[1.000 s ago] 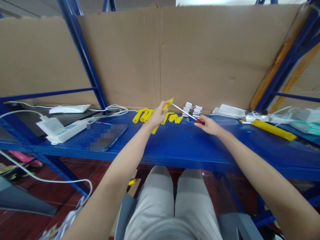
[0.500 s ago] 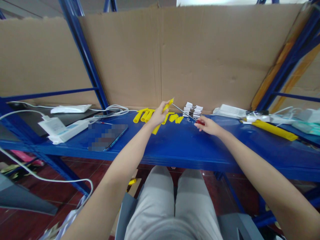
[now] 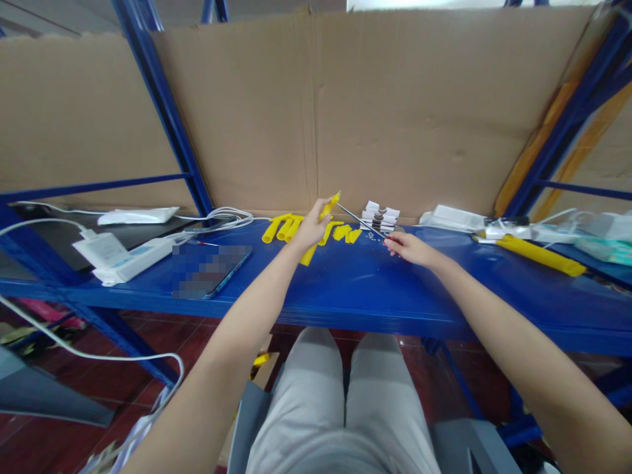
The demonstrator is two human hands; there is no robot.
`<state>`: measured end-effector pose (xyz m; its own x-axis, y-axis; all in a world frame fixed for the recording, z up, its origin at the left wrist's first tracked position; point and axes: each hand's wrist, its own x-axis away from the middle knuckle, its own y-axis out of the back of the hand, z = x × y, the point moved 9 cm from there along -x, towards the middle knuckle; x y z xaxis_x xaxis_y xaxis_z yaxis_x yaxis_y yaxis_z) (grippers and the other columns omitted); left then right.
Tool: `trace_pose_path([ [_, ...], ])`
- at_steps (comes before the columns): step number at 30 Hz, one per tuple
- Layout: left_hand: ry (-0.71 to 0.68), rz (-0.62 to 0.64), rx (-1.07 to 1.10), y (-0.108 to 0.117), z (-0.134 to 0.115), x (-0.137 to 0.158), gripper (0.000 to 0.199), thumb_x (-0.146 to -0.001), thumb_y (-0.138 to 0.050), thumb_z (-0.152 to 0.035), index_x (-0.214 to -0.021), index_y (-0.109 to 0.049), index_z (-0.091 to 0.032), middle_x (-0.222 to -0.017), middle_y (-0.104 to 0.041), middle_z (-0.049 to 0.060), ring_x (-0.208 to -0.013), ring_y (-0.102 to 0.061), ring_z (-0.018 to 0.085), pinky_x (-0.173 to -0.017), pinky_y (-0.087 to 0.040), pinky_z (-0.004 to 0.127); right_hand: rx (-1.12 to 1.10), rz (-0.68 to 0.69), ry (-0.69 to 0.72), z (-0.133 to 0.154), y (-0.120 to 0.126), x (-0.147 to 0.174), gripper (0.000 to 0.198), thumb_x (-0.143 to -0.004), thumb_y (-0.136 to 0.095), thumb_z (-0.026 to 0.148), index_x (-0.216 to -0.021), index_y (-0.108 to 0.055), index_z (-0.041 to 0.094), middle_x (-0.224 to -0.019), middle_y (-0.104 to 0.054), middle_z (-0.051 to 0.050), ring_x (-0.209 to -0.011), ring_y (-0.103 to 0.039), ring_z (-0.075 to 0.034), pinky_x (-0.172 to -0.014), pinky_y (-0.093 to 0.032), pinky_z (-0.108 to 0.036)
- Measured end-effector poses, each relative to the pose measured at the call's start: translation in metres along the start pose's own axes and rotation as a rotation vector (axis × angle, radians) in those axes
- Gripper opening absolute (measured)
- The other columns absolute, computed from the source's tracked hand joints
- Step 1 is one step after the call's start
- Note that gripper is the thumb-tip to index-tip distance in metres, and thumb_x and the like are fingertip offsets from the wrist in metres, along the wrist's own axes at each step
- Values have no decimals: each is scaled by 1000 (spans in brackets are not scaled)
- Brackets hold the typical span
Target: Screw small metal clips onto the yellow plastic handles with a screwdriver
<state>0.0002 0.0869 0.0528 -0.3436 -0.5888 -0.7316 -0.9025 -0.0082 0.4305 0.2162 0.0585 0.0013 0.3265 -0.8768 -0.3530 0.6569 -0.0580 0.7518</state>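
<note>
My left hand [image 3: 314, 224] is closed around a yellow piece [image 3: 330, 206], holding it tilted up above the back of the blue shelf. In my right hand [image 3: 405, 247] is a long-shafted screwdriver [image 3: 363, 222]; its red handle is almost wholly covered by my fingers. The thin metal shaft slants up to the left, its far end at or close to the yellow piece; contact cannot be made out. Yellow tubes [image 3: 285, 229] lie beside and behind my left hand. Small yellow pieces [image 3: 347, 234] lie between my hands, with a white bundle of strips [image 3: 380, 216] behind the shaft.
A phone-like slab [image 3: 212, 271], a white power strip [image 3: 141, 259] and coiled cables [image 3: 230, 214] are on the left. To the right lie a long yellow tube [image 3: 540, 255] and white packets [image 3: 451, 218]. A cardboard panel [image 3: 395, 112] closes off the back.
The screwdriver's red handle has become more hidden behind my right fingers. My left hand and the yellow piece have shifted very slightly left; the view itself has moved a little.
</note>
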Motion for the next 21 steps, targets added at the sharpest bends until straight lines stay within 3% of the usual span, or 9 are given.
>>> trace_pose_path([
  [10, 30, 5, -20, -1, 3, 1, 38, -89, -41, -24, -127, -42, -23, -131, -52, 10, -127, -44, 22, -106, -34, 47, 63, -133, 72, 1, 7, 0, 31, -77, -55, 51, -73, -47, 20, -64, -52, 0, -59, -51, -14, -55, -42, -27],
  [17, 19, -23, -17, 1, 4, -1, 38, -91, -40, -26, -129, -39, -23, -129, -52, 9, -128, -43, 21, -108, -31, 45, -35, -14, -26, -1, 0, -2, 34, -83, -44, 50, -80, -53, 18, -67, -56, -2, -58, -52, -14, -55, -43, -27],
  [21, 17, -5, -26, 2, 4, -1, 38, -91, -40, -28, -129, -39, -23, -131, -51, 10, -128, -42, 22, -109, -30, 45, -36, -15, -42, 1, 0, -1, 34, -83, -45, 51, -78, -54, 18, -68, -57, -3, -59, -54, -14, -57, -44, -27],
])
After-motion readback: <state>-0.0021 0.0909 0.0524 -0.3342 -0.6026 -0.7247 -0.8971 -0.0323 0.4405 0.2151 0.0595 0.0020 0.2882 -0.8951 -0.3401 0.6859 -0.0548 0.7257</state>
